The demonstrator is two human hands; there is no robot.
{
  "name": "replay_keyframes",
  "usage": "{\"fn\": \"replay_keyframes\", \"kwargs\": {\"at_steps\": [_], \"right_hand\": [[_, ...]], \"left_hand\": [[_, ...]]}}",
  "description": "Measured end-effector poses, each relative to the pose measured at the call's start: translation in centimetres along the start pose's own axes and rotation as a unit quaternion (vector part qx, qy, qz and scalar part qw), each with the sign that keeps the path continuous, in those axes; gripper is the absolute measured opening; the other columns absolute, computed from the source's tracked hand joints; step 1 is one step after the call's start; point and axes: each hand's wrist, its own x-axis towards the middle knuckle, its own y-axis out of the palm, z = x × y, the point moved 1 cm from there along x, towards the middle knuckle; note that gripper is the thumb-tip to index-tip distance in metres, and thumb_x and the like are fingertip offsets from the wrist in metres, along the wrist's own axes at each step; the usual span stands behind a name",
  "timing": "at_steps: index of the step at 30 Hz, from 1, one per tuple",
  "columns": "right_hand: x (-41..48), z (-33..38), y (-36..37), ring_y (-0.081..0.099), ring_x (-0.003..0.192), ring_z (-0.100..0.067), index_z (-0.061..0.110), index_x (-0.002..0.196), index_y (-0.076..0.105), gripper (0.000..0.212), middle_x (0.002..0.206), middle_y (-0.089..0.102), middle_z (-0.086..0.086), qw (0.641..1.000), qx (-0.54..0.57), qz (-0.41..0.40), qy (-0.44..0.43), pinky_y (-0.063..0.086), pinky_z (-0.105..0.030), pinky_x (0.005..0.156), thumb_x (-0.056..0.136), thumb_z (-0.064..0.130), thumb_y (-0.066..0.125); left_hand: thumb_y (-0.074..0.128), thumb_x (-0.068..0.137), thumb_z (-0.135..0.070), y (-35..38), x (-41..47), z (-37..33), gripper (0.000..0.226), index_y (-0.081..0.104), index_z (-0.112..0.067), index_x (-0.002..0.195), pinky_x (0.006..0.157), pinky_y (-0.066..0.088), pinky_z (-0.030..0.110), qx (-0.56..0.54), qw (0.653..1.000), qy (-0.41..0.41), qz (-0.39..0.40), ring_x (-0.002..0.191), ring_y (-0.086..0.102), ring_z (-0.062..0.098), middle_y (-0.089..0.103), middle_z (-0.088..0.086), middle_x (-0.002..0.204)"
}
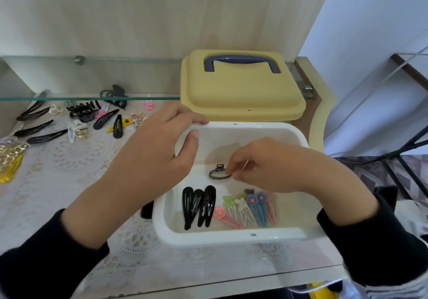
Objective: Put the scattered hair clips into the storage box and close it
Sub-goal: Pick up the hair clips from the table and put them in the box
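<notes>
Lace tabletop (69,183), left hand (152,153) at box rim (231,238)

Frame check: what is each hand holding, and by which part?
Right hand pinches the small dark ring-shaped hair clip by its right edge, inside the white plastic storage box. Left hand holds that box's far-left rim.
</notes>
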Motion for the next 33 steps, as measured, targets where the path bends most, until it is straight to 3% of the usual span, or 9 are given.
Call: {"fn": "replay_keyframes", "kwargs": {"at_steps": [2, 9, 13, 18, 20, 23, 27, 31, 33], "right_hand": [[-0.3, 0.4, -0.4, 0.059, 0.096, -0.004, 0.029, 0.106, 0.066, 0.018, 0.104, 0.064, 0.017, 0.999, 0.022, -0.027, -0.008, 0.047, -0.024, 0.086, 0.095, 0.032, 0.052], [-1.1, 3.5, -0.8, 0.056, 0.085, 0.009, 0.034, 0.092, 0.066, 0.012, 0.089, 0.066, 0.02, 0.971, 0.105, -0.211, -0.041, 0.045, -0.009, 0.069, 0.092, 0.034, 0.054], [-0.8, 7.3, -0.3, 0.057, 0.086, 0.004, 0.031, 0.095, 0.065, 0.012, 0.09, 0.064, 0.017, 0.937, 0.14, -0.311, -0.077, 0.049, -0.016, 0.071, 0.09, 0.031, 0.054], [0.5, 13.5, 1.5, 0.059, 0.088, -0.004, 0.023, 0.1, 0.065, 0.016, 0.093, 0.063, 0.012, 0.88, 0.208, -0.401, -0.149, 0.049, -0.023, 0.078, 0.089, 0.019, 0.055], [1.7, 15.8, 2.8, 0.058, 0.088, -0.007, 0.019, 0.101, 0.065, 0.018, 0.094, 0.063, 0.008, 0.862, 0.213, -0.426, -0.173, 0.049, -0.028, 0.077, 0.086, 0.014, 0.055], [3.9, 18.6, 5.1, 0.056, 0.086, -0.011, 0.014, 0.103, 0.064, 0.022, 0.095, 0.061, 0.003, 0.845, 0.206, -0.456, -0.189, 0.046, -0.023, 0.076, 0.084, 0.009, 0.054], [7.4, 20.3, 8.6, 0.055, 0.089, -0.014, 0.011, 0.109, 0.062, 0.025, 0.101, 0.057, 0.0, 0.858, 0.206, -0.436, -0.178, 0.04, -0.013, 0.075, 0.085, 0.009, 0.052], [11.5, 20.3, 11.3, 0.053, 0.103, -0.02, 0.01, 0.121, 0.059, 0.033, 0.114, 0.055, -0.003, 0.899, 0.168, -0.38, -0.141, 0.048, -0.034, 0.086, 0.09, 0.015, 0.05], [13.2, 20.3, 12.1, 0.05, 0.108, -0.021, 0.01, 0.124, 0.057, 0.035, 0.119, 0.055, -0.005, 0.91, 0.12, -0.375, -0.127, 0.048, -0.036, 0.09, 0.09, 0.017, 0.05]], "left_hand": [[0.042, 0.094, -0.03, -0.2, -0.3, 0.1, 0.032, 0.06, -0.026, 0.12, 0.091, 0.027, 0.0, -0.027, 1.0, -0.005, -0.007, 0.107, 0.046, -0.009, 0.05, -0.019, 0.115], [0.04, 0.098, -0.027, -1.2, -3.2, 1.7, 0.028, 0.058, -0.027, 0.119, 0.097, 0.032, 0.008, -0.088, 0.991, -0.045, -0.094, 0.12, 0.047, 0.003, 0.052, -0.012, 0.121], [0.042, 0.097, -0.019, -2.4, -5.1, 3.9, 0.028, 0.059, -0.02, 0.119, 0.095, 0.031, 0.006, -0.079, 0.982, -0.069, -0.158, 0.115, 0.049, 0.0, 0.057, -0.008, 0.118], [0.043, 0.096, -0.022, -3.7, -7.6, 7.5, 0.028, 0.06, -0.02, 0.118, 0.088, 0.033, 0.006, 0.011, 0.973, -0.107, -0.204, 0.105, 0.052, -0.001, 0.057, -0.008, 0.115], [0.042, 0.094, -0.023, -4.1, -8.7, 9.3, 0.029, 0.06, -0.018, 0.116, 0.087, 0.041, 0.018, 0.059, 0.965, -0.13, -0.22, 0.105, 0.054, 0.008, 0.058, -0.005, 0.116], [0.042, 0.088, -0.026, -4.8, -10.4, 12.1, 0.034, 0.06, -0.015, 0.115, 0.086, 0.048, 0.041, 0.139, 0.947, -0.186, -0.224, 0.107, 0.057, 0.024, 0.058, 0.004, 0.119], [0.04, 0.084, -0.03, -6.0, -12.0, 16.0, 0.044, 0.055, -0.011, 0.12, 0.089, 0.049, 0.047, 0.191, 0.927, -0.258, -0.194, 0.115, 0.053, 0.035, 0.053, 0.012, 0.128], [0.044, 0.083, -0.022, -7.1, -12.2, 18.3, 0.045, 0.054, -0.005, 0.124, 0.093, 0.045, 0.045, 0.183, 0.921, -0.267, -0.218, 0.114, 0.05, 0.039, 0.051, 0.019, 0.127], [0.049, 0.083, -0.017, -7.2, -12.3, 18.9, 0.043, 0.052, -0.002, 0.124, 0.099, 0.042, 0.043, 0.167, 0.918, -0.268, -0.238, 0.119, 0.046, 0.037, 0.048, 0.021, 0.129]]}}
